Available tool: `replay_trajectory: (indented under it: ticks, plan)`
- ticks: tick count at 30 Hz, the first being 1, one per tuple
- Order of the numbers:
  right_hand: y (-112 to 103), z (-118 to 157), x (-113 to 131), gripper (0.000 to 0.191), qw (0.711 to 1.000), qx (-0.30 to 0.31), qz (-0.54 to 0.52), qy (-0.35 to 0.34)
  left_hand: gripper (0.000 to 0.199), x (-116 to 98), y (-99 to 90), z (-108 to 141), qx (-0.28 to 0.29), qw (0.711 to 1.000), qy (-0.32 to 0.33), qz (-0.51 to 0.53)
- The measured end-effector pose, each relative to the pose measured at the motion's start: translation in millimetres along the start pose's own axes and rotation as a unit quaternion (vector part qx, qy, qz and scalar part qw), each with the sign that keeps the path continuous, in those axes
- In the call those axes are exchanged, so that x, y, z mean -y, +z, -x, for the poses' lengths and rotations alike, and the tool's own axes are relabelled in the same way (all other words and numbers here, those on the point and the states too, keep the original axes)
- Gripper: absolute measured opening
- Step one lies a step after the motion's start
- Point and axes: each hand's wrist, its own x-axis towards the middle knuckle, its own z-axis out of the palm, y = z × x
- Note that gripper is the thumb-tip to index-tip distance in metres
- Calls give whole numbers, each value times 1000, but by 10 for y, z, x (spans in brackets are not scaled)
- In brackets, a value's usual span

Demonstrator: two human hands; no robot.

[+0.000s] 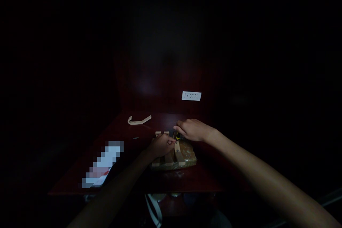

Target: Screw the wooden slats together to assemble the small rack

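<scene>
The wooden slats (179, 156) lie side by side on a brown pad (190, 152), near the front edge of the dark red table (149, 181). The slats are pale, flat and narrow, with square-cut ends; their lower ends reach the pad's near edge, and two block-like ends show beyond the left hand (160, 145). The rightmost slat is the most exposed and carries a small dark spot on its face, too small to identify. The pad has rounded edges and a glossy, film-like surface with scattered reflections. The right hand (191, 129) is closed around a screwdriver (177, 136) with black and yellow on its handle, held roughly upright over the rightmost slat. The left hand lies across the slats, its fingertips drawn close together just beside the tool's lower end; whether they grip anything cannot be told. A pale, hook-shaped wooden piece (139, 121) lies apart towards the back of the table, with a small slender object (136, 138) nearer the front. Lighting is poor.
</scene>
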Motion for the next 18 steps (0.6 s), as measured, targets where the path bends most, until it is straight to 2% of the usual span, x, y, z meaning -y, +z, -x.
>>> replay_trajectory:
  ticks: [6,10,15,18]
  plan:
    - [30,23,32,29,999,13,-35,10,26,2,-1,0,-25,999,10,-24]
    - [60,34,32,34,999,7,-54,7,26,21,9,4,-32,999,23,-25]
    - [63,4,28,46,1000,-4,-4,30,27,41,21,-4,-33,999,30,-28]
    - [47,-4,14,43,1000,1,1,30,27,56,25,-19,-26,998,35,-34]
